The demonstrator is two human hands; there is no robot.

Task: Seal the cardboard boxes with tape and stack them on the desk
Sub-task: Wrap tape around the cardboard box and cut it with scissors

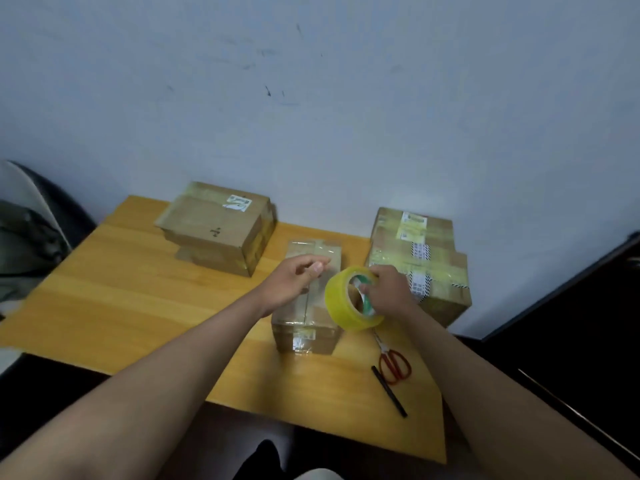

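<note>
Taping the middle box, strip drawn out over its top.

Risk: the strip may twist or stick to itself before it lands on the seam, judging by how it hangs between hands. Right hand [389,292] grips the yellow tape roll [349,299], fingers hooked through its core. Left hand [294,282] pinches the tape end above the small box [308,323] at table [138,289] centre. Two-box stacks sit back-left [216,226] and right [420,265]; scissors [393,363] nearby.
</note>
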